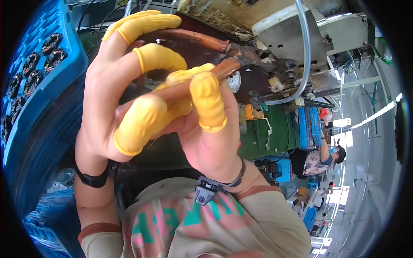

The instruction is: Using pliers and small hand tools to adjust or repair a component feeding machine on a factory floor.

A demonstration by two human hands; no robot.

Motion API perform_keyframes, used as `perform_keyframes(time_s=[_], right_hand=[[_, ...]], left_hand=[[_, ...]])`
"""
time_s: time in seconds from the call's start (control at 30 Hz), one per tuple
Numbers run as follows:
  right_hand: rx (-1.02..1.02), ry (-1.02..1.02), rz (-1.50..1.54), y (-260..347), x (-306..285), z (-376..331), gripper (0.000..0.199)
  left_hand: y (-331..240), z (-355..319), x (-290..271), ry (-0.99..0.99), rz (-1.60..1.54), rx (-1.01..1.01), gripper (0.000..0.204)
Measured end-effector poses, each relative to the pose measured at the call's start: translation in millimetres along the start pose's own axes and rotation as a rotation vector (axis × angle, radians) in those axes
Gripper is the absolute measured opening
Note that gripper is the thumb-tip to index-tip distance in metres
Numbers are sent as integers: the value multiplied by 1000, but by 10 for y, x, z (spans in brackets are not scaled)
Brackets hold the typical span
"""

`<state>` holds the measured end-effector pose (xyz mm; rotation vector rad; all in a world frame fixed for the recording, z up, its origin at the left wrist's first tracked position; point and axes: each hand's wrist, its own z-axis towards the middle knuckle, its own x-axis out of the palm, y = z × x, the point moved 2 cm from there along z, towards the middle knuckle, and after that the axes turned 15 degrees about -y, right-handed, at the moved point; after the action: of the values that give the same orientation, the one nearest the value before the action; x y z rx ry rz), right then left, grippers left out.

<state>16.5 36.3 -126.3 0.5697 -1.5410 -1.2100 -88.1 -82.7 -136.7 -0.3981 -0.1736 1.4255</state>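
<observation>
Both my hands wear yellow rubber finger cots and meet close under the camera. My left hand [107,99] and my right hand [211,133] pinch the near end of a brown rod-like handle [223,69] between fingertips and thumbs. The handle runs up and right to a dark, grimy machine head [254,73]. A second brown curved bar [189,38] lies just above it. A small black device is strapped at my right wrist, and a black band circles my left wrist.
A blue crate [56,64] with several dark round parts stands at the left. A clear hose [306,56] loops over a grey metal bracket [288,41] on the machine. Another person [318,157] sits at a green bench further right.
</observation>
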Motion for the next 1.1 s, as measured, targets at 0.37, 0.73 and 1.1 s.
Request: perform_keyframes(time_s=[0.37,0.73,1.1], right_hand=[[4,112,133,15,76,43,31],[13,123,155,16,156,155,30],[-34,198,200,-21,221,271,35]], left_hand=[[-143,49,-22,-91,3,-204,48],[-29,68,24,-137,15,-293,46],[11,75,-147,-72,-182,-465,65]])
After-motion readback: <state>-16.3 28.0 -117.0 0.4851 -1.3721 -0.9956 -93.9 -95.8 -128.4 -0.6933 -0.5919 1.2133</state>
